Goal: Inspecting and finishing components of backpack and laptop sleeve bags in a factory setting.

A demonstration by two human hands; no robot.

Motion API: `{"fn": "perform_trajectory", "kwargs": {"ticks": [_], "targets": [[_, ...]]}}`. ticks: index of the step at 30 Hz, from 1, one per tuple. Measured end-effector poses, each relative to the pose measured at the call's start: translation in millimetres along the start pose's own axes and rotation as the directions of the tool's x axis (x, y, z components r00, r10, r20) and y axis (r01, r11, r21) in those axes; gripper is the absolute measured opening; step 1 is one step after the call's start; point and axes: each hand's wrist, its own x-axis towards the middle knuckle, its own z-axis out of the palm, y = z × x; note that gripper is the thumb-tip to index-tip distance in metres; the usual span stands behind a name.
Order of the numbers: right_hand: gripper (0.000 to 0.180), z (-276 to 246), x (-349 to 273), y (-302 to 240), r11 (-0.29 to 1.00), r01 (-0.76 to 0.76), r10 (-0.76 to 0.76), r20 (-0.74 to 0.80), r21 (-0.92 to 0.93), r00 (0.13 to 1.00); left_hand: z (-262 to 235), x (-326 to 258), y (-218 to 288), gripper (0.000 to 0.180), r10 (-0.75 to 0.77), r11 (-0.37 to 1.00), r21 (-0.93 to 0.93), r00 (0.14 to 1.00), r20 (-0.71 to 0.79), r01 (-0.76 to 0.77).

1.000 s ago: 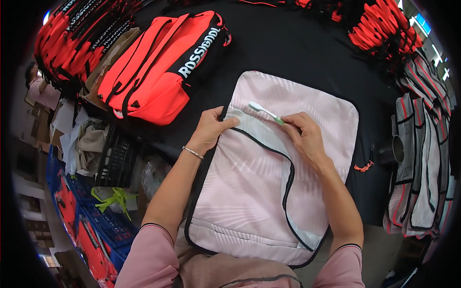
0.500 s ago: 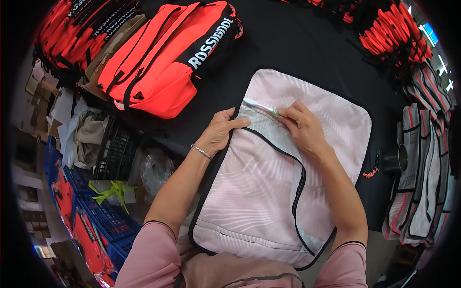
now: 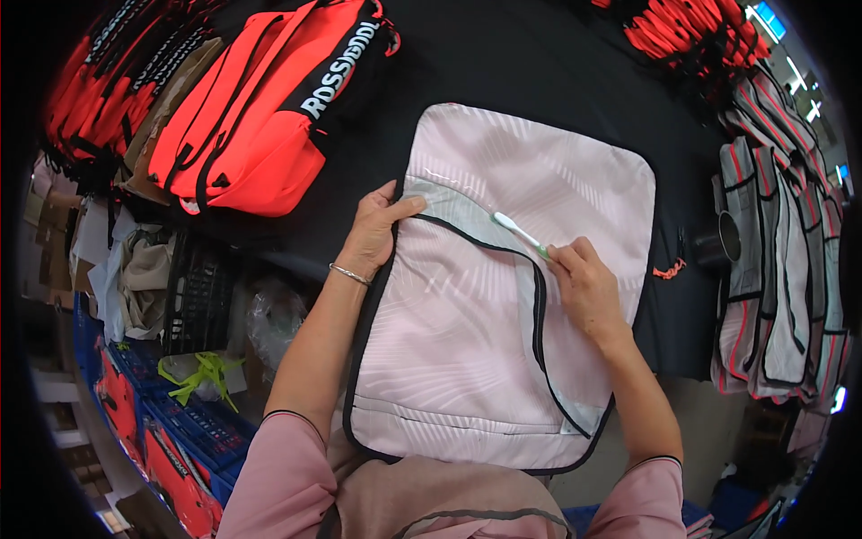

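A pale pink fabric panel (image 3: 449,332) with rounded corners and black edge binding lies in front of me, its near end at my lap. Across it runs a loose flap edged in black binding, with a pale grey strip (image 3: 455,205) showing beside the binding. My left hand (image 3: 371,226) grips the panel's left edge, thumb on top and fingers underneath. In my right hand (image 3: 588,286) is a toothbrush (image 3: 521,234) with a white head and green handle, pinched near its end. Its head rests over the grey strip's right part.
An orange-red and black bag (image 3: 242,126) lies at the far left on the black table cover (image 3: 503,54). Grey-and-red straps (image 3: 763,269) hang at the right, beside a dark metal cup (image 3: 720,238). A black crate (image 3: 199,292) and blue crates (image 3: 189,422) stand at lower left.
My right hand has drawn the toothbrush right and nearer along the strip, away from my left hand. My left hand keeps its hold on the edge. The whole view has shifted slightly.
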Motion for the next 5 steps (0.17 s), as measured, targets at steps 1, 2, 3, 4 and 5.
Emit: {"fn": "perform_trajectory", "kwargs": {"ticks": [1,2,3,4,5], "targets": [[0.012,1,2,-2,1.0,-0.012,0.012,-0.013,-0.027,1.0,1,-1,-1,0.04,0.013,1.0,-0.003,1.0,0.001,-0.013],[0.013,3,2,-5,0.998,-0.024,0.022,-0.027,-0.055,0.999,-1,1,-1,0.043,0.019,1.0,0.005,1.0,0.014,-0.019],[0.013,3,-3,-6,0.997,-0.04,0.038,-0.032,-0.06,0.999,-1,0,-2,0.043,0.008,1.0,0.005,1.0,0.027,-0.008],[0.013,4,-8,-7,0.994,-0.054,0.051,-0.033,-0.096,0.998,-1,0,-4,0.045,0.033,0.999,0.032,0.999,0.01,-0.034],[0.013,6,-11,-7,0.99,-0.062,0.058,-0.033,-0.128,0.998,0,0,-4,0.047,0.064,0.996,0.063,0.998,-0.011,-0.063]]}}
